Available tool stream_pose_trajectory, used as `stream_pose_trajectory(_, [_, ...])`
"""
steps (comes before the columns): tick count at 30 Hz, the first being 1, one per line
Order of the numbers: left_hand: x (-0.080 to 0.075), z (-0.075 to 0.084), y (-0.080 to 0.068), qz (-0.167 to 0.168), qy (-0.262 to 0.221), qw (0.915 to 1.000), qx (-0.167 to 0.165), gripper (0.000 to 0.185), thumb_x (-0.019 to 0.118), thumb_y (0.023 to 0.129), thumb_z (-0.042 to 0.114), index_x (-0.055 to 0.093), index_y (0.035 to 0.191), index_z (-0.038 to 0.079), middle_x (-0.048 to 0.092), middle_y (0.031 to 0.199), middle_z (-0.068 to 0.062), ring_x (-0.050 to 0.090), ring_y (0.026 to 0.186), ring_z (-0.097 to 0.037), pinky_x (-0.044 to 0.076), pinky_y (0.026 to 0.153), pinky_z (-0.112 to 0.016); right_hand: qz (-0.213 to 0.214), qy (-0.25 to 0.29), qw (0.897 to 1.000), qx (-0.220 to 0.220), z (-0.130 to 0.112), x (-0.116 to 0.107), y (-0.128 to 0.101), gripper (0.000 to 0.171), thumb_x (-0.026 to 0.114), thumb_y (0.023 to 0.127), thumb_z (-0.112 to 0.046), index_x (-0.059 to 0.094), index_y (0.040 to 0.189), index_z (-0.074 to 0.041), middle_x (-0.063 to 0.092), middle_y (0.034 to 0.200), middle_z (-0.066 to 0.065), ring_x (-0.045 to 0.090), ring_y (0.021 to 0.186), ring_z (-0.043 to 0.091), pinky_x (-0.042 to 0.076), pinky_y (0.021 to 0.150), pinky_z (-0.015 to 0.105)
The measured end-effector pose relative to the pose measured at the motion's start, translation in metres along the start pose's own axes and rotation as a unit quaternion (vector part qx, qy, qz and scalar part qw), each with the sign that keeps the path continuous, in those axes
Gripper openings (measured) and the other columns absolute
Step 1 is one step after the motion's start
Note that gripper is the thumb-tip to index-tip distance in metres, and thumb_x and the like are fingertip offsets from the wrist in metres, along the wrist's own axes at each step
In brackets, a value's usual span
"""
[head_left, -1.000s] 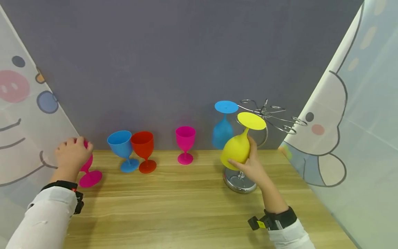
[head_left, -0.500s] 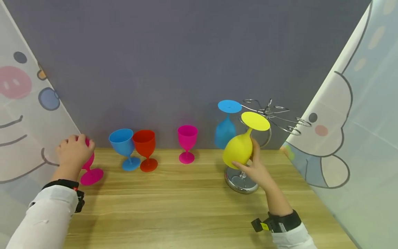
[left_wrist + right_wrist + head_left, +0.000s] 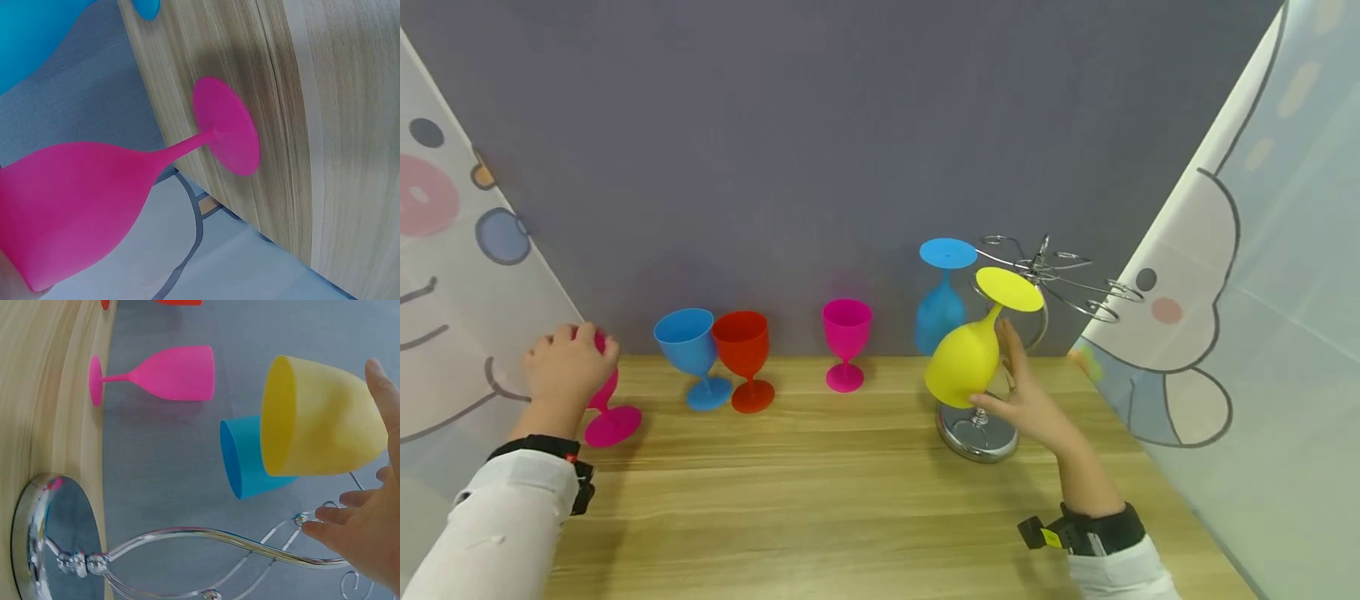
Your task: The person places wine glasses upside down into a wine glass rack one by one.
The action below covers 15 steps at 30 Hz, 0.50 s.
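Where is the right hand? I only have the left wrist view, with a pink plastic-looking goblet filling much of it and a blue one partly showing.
Observer: The right hand is open beside an upside-down yellow plastic-looking goblet on a shiny metal rack.
Operator: Is anything else hanging there?
Observer: Yes, a blue plastic-looking goblet, also upside down.
Operator: And what stands right next to the upright blue goblet in my view, on the side away from my pink one?
Observer: A red plastic-looking goblet, upright on the wooden table.
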<state>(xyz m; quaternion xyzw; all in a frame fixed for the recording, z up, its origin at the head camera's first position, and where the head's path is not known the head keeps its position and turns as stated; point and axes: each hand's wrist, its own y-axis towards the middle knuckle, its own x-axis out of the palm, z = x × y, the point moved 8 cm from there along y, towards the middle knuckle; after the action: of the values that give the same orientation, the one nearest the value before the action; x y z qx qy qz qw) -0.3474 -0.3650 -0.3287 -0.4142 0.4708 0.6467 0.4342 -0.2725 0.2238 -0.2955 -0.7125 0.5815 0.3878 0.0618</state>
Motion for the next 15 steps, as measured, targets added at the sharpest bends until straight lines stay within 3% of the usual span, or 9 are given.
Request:
stream_pose_trajectory(8, [-0.001,0.000,0.001,0.005,-0.002,1.0000,-0.001,0.053,0.031,0.099,0.034,0.033,0.131,-0.009,0.029,0.129,-0.040,0.026,0.112,-0.063,0.026,0.091,-0.072,0.001,-0.017,1.000,-0.015,-0.010,-0.015,-0.011,0.112,0.075,0.083,-0.011,-0.010,0.155,-0.016,-0.008,0.161,0.019,0.001,0.146,0.048,0.012,0.111,0.069])
stream_pose_trajectory(13, [0.001,-0.001,0.003,0.000,0.003,1.0000,0.001,0.054,0.031,0.099,0.035,0.033,0.131,-0.008,0.028,0.128,-0.040,0.026,0.113,-0.063,0.026,0.092,-0.072,0.045,-0.047,0.997,-0.030,-0.025,-0.033,-0.021,0.103,0.075,0.081,-0.004,0.004,0.156,-0.013,0.008,0.160,0.023,0.017,0.142,0.052,0.021,0.108,0.068])
stream_pose_trajectory(15, [0.001,-0.001,0.003,-0.001,0.004,1.0000,0.002,0.054,0.031,0.099,0.035,0.032,0.131,-0.008,0.028,0.128,-0.040,0.026,0.112,-0.064,0.027,0.091,-0.072,0.063,-0.065,0.995,-0.048,-0.033,-0.040,-0.026,0.102,0.075,0.078,0.001,0.010,0.156,-0.012,0.017,0.158,0.024,0.025,0.142,0.044,0.027,0.116,0.051])
